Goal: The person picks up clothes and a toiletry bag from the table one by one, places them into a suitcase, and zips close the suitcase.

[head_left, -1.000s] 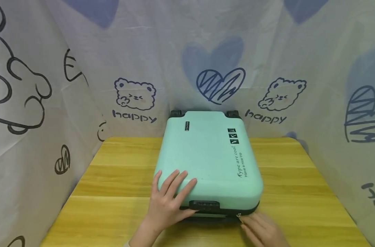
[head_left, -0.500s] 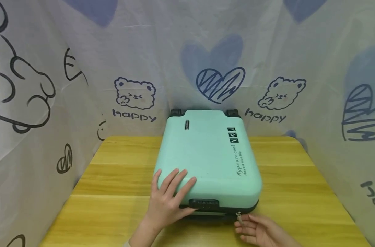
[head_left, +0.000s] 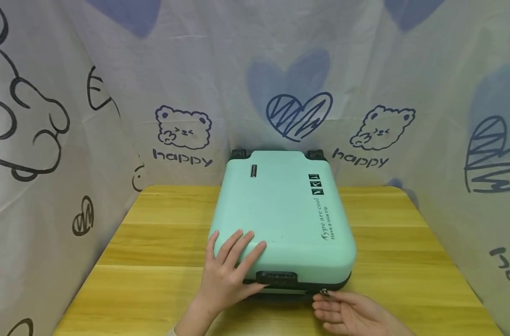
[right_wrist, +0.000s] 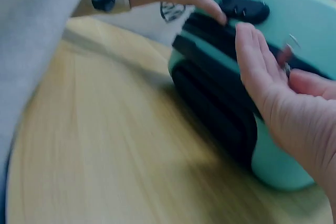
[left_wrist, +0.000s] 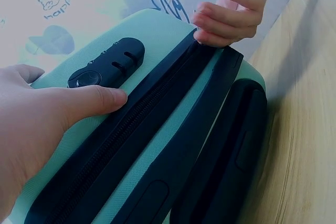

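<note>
A mint-green hard-shell suitcase (head_left: 282,219) is lying flat on the middle of the yellow wooden bench (head_left: 154,280), its two black wheels (head_left: 239,153) pointing away toward the back. A pale cloth backdrop (head_left: 112,70) printed with bears, blue hearts and the word "happy" is hanging close around the bench on three sides, boxing the suitcase in at the back and flanks. The shell is looking smooth and finely pebbled, with rounded corners and small black lettering along its right side. A black zipper band (left_wrist: 157,114) is running around the near edge, a black combination lock (head_left: 277,278) is sitting in the middle of that edge, and a padded black handle (left_wrist: 231,145) is lying below it.

The left hand (head_left: 229,275) is resting flat on the near left corner of the lid, fingers straight and spread, thumb pressing just beside the lock. The right hand (head_left: 351,312) is sitting at the near right corner, palm turned up, its fingertips (left_wrist: 220,24) curling in and pinching the small metal zipper pull (head_left: 323,292) against the zipper band, though the right wrist view is blurring there
</note>
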A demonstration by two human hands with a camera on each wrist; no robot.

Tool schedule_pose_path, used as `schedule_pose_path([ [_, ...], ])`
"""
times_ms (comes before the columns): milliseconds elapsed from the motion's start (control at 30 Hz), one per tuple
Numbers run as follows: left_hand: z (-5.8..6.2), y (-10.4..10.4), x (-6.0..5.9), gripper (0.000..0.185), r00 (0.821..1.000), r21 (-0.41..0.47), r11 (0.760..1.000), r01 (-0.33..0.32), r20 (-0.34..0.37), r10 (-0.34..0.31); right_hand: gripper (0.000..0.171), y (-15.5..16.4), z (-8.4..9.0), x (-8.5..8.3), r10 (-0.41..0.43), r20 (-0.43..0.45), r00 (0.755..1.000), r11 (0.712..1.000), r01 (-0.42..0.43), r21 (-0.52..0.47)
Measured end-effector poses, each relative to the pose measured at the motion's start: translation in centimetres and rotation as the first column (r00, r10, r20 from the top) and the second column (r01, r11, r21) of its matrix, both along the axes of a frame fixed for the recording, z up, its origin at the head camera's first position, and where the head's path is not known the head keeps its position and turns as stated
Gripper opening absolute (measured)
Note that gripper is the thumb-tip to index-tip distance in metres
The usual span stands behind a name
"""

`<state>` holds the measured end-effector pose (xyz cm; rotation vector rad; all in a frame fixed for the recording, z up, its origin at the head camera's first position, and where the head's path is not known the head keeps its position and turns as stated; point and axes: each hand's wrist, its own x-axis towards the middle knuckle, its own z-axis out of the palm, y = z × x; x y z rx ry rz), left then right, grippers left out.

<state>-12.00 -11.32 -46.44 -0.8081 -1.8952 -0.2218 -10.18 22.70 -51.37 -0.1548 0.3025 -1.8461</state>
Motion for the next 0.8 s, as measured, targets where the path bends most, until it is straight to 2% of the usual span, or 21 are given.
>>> schedule_pose_path([
  [233, 0.1, 0.0, 0.1, 0.113, 1.0, 0.004, 1.0, 0.003, -0.001, -0.003, 0.044, -0.7, 1.3, 0.9, -0.034, 0.044, 0.998, 0.999, 0.034, 0.002],
  [500, 0.2, 0.1, 0.0, 0.112, 1.0, -0.002, 1.0, 0.003, -0.006, -0.003, 0.045, -1.5, 0.9, 1.6, -0.13, 0.132, 0.983, 0.989, 0.137, -0.048],
  [800, 0.1, 0.0, 0.0, 0.11, 1.0, -0.003, 1.0, 0.001, -0.011, -0.001, 0.051, -1.5, -0.2, 1.7, -0.142, 0.088, 0.986, 0.979, 0.153, -0.138],
])
